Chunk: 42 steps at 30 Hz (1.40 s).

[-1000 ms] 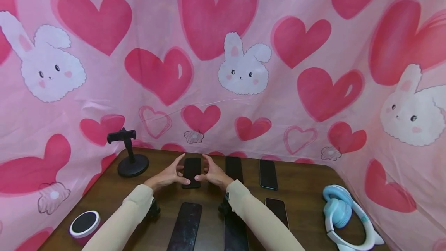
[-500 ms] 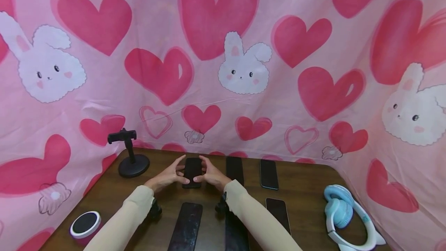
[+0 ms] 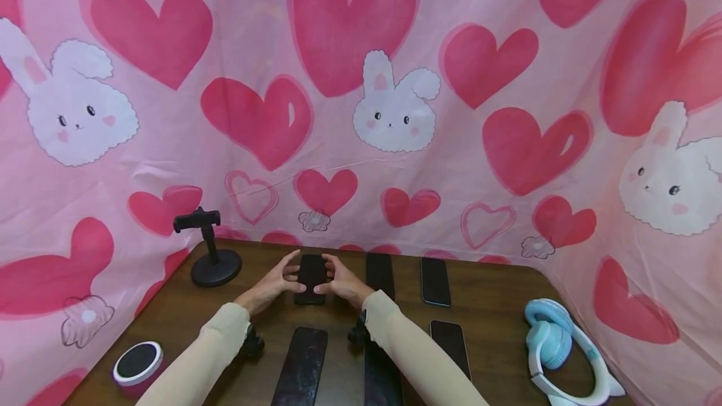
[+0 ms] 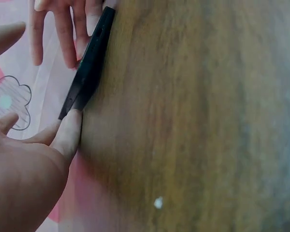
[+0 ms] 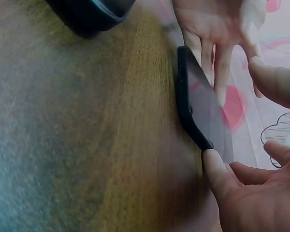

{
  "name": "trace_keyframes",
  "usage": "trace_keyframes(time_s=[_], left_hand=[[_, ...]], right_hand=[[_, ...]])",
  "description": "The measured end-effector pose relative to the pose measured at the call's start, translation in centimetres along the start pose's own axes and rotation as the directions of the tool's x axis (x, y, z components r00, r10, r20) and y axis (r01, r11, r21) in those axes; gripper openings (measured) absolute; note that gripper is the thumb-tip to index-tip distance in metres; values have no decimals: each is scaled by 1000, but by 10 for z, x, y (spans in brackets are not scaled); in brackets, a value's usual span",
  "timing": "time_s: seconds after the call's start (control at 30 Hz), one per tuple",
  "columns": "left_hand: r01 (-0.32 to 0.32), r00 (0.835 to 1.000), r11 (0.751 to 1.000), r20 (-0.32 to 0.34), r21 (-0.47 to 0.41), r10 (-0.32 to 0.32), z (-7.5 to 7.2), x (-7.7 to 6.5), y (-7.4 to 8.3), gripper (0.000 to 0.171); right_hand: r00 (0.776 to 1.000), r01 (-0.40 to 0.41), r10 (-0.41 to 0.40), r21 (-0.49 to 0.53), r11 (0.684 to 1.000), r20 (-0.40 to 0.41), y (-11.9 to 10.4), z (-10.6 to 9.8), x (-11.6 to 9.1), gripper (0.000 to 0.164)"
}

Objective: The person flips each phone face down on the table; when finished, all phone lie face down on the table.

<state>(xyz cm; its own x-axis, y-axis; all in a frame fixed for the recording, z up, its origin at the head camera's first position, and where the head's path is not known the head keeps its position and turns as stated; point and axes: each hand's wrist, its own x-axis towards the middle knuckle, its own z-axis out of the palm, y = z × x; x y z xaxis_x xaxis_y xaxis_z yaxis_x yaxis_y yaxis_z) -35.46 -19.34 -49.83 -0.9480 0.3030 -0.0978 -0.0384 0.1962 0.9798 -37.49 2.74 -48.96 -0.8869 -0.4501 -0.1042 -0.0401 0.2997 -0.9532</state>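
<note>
A black smartphone (image 3: 311,279) lies toward the back of the wooden table, between the two hands. At its left edge is the left hand (image 3: 276,282), fingers spread and thumb by the near-left corner. On the other side, the right hand (image 3: 344,281) has its thumb over the phone's near right part and its fingers along the right edge. In the left wrist view, the left thumb (image 4: 70,133) touches the end of the phone (image 4: 89,63). In the right wrist view, the right thumb (image 5: 217,166) touches the near corner of the phone (image 5: 183,92).
Several other phones lie around, including one at back right (image 3: 435,282) and another at right (image 3: 450,344). A dark slab (image 3: 300,365) lies in front. A black stand (image 3: 211,255), a round speaker-like object (image 3: 138,362) and blue-white headphones (image 3: 555,346) stand near the sides.
The right hand has moved slightly left, its fingers now right at the phone's right edge. The left hand and the phone stay almost in place.
</note>
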Motion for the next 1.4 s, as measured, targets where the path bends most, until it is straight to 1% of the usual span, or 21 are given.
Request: trace_keyframes(time_s=[0.13, 0.2, 0.3, 0.5, 0.63, 0.73, 0.83, 0.97, 1.1, 1.23, 1.4], left_hand=[[-9, 1000, 994, 8, -105, 10, 0, 1, 0, 95], [-11, 1000, 990, 13, -142, 13, 1, 0, 0, 94], [-14, 1000, 983, 5, -183, 16, 2, 1, -2, 93], [-46, 999, 965, -20, -258, 42, 2, 4, -1, 88], [-67, 997, 956, 17, -287, 75, 2, 2, 4, 84], [-80, 991, 948, 77, -307, 109, 0, 1, 5, 80], [-89, 981, 947, 136, -308, 136, -1, 1, 2, 80], [-75, 971, 956, 197, -283, 134, 2, 2, -3, 80], [-70, 963, 964, 233, -255, 132, 6, 3, -6, 80], [-80, 961, 970, 242, -228, 136, 9, 4, -6, 82], [-77, 964, 975, 233, -208, 126, 11, 6, -3, 81]], right_hand=[[1000, 4, -4, -6, 1000, 4, 1, -1, 0, 90], [1000, 5, -5, -1, 1000, 5, 1, 0, 0, 89], [1000, 8, -8, 18, 1000, 7, 2, 1, -1, 88], [1000, -3, 1, 80, 997, 15, 0, 1, -3, 85], [999, -2, -5, 137, 991, 50, 0, 1, -4, 86], [997, -3, -12, 190, 982, 81, 2, 1, -4, 87], [995, -6, -18, 225, 974, 101, 4, 1, -3, 86], [993, -5, -25, 253, 967, 117, 5, 0, -3, 84], [990, -3, -38, 283, 959, 139, 6, -2, -4, 83], [986, 2, -55, 320, 947, 155, 6, -4, -6, 79], [987, 8, -65, 366, 931, 145, 4, -7, -6, 78]])
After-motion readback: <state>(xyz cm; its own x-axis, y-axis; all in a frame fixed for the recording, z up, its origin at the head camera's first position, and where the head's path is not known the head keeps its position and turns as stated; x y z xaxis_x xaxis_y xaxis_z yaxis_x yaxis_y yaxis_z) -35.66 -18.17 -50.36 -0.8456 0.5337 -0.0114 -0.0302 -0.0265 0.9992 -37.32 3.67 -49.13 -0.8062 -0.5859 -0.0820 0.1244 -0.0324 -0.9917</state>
